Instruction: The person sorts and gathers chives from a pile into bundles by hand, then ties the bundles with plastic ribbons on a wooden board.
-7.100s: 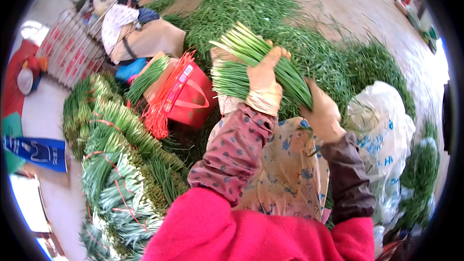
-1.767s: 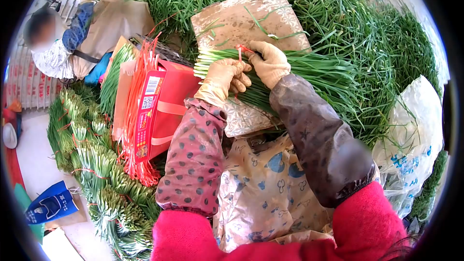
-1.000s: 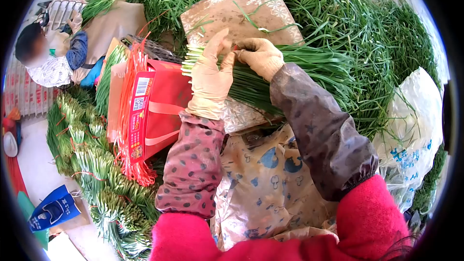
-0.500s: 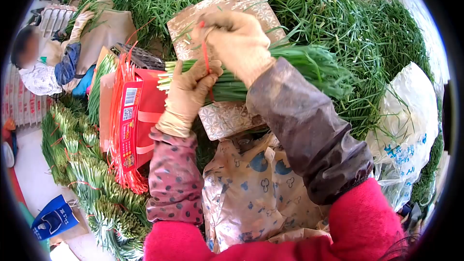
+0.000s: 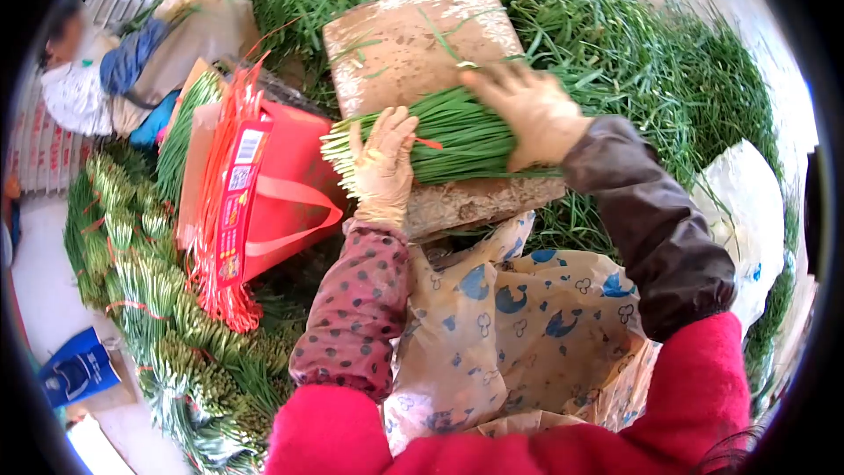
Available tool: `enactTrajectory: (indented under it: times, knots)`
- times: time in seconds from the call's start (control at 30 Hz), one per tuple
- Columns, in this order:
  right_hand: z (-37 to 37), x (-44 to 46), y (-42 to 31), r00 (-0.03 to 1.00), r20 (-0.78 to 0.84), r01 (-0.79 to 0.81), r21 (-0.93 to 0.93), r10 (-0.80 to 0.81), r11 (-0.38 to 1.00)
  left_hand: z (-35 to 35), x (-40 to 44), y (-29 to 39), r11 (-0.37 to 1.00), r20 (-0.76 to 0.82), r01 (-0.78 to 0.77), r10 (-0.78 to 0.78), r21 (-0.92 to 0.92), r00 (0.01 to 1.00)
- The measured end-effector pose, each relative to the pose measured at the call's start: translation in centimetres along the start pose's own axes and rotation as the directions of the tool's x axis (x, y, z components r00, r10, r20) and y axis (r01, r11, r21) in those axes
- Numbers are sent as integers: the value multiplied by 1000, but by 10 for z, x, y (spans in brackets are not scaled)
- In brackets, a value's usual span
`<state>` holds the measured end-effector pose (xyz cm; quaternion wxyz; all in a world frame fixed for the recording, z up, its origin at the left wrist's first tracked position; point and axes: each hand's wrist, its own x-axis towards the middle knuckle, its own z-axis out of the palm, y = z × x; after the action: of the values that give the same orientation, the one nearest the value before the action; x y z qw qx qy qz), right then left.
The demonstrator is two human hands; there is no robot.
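A bundle of green garlic chives [image 5: 470, 145] lies across a worn board [image 5: 400, 62], its pale cut ends to the left. Around it runs a red tie [image 5: 428, 143], partly hidden by my left hand [image 5: 384, 158]. That gloved hand rests on the bundle near the cut ends, fingers stretched upward. My right hand [image 5: 532, 114], also gloved, lies over the leafy side with its fingers spread, slightly blurred. Below the board, a patterned plastic sheet [image 5: 527, 325] covers my lap.
Loose chives [image 5: 651, 62] are heaped behind and to the right. At left stand a red bag [image 5: 299, 185] and a hank of red ties [image 5: 220, 237], with tied bundles [image 5: 167, 317] below. Another person [image 5: 132, 62] sits at upper left. A white plastic bag [image 5: 747, 211] is at right.
My right hand has let go of the red tie's end and moved right and down onto the leaves, its fingers opening. My left hand's fingers have straightened over the bundle.
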<state>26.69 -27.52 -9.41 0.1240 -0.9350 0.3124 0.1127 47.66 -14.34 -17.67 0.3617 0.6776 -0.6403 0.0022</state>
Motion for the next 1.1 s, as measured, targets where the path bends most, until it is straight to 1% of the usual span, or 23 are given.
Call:
enactTrajectory:
  times: [0.07, 0.13, 0.2, 0.23, 0.33, 0.4, 0.47, 0.5, 0.53, 0.57, 0.6, 0.63, 0.67, 0.73, 0.77, 0.8, 0.87, 0.9, 0.93, 1.0, 1.03, 1.07, 1.1]
  knots:
    - [3, -11, 31, 999, 18, -46, 52, 45, 998, 1, -3, 3, 997, 1, 72, -72, -31, 997]
    - [19, -18, 46, 993, -62, -95, 75, 100, 993, 8, -11, -2, 989, -17, 113, -115, -91, 993]
    - [6, -21, 30, 978, 45, -207, 125, 203, 970, 6, -15, -3, 966, -16, 156, -162, -206, 987]
    - [7, -19, 29, 961, 88, -270, 62, 264, 961, 7, -17, -6, 957, -21, 153, -163, -246, 986]
    - [-19, -30, 15, 962, 70, -259, -65, 263, 964, -5, -14, -3, 947, -88, 140, -172, -291, 981]
    - [-75, -34, -3, 970, 45, -228, -160, 238, 960, -16, -11, 0, 794, -89, 267, -372, -545, 924]
    - [-133, -46, -27, 986, -155, -112, -334, 62, 936, -34, -6, 11, 595, -41, 332, -525, -732, 850]
    - [-162, -50, -43, 976, -219, -103, -447, 3, 889, -42, -2, 19, 543, -72, 267, -524, -796, 849]
    - [-184, -51, -45, 943, -291, -37, -568, -159, 822, -48, 5, 33, 412, -112, 137, -526, -901, 843]
    - [-197, -47, -36, 789, -446, -19, -705, -423, 709, -57, 11, 47, 400, -138, 105, -533, -911, 835]
    - [-224, -54, -48, 674, -462, 93, -721, -576, 686, -65, 17, 59, 386, -160, 73, -539, -920, 827]
    - [-255, -60, -104, 915, -404, -181, -411, -1, 893, -66, 21, 67, 369, -211, -6, -518, -929, 829]
    - [-264, -60, -122, 917, -397, -220, -430, 35, 875, -65, 21, 73, 361, -211, -13, -514, -932, 832]
    - [-260, -54, -139, 941, -291, -34, -584, -171, 811, -64, 15, 82, -50, 18, -16, -617, -999, 787]
    - [-249, -45, -148, 952, -189, 53, -671, -239, 740, -65, 11, 87, -133, 77, -3, -593, -991, 802]
    - [-235, -37, -154, 960, -86, 123, -723, -265, 680, -55, 5, 84, 11, 13, 27, -643, -1000, 766]
    - [-206, -23, -159, 956, 88, 243, -774, -281, 585, -29, -14, 63, 19, 102, 162, -704, -987, 703]
    - [-199, -18, -152, 953, 78, 242, -776, -293, 582, -20, -26, 51, -39, 221, 261, -659, -964, 719]
    - [-194, -18, -150, 949, 49, 234, -774, -312, 589, -22, -27, 57, -216, 348, 283, -722, -934, 598]
    - [-197, -30, -120, 911, -166, 144, -730, -377, 668, -17, -30, 37, -33, 236, 286, -660, -958, 714]
    - [-199, -32, -95, 905, -214, 142, -662, -367, 736, -23, -25, 33, 35, 214, 316, -663, -948, 717]
    - [-204, -48, -70, 835, -346, 248, -459, -428, 853, -32, -10, 34, 102, 192, 339, -660, -935, 726]
    - [-200, -51, -45, 850, -395, 208, -355, -348, 912, -45, 9, 45, 238, 116, 344, -647, -908, 754]
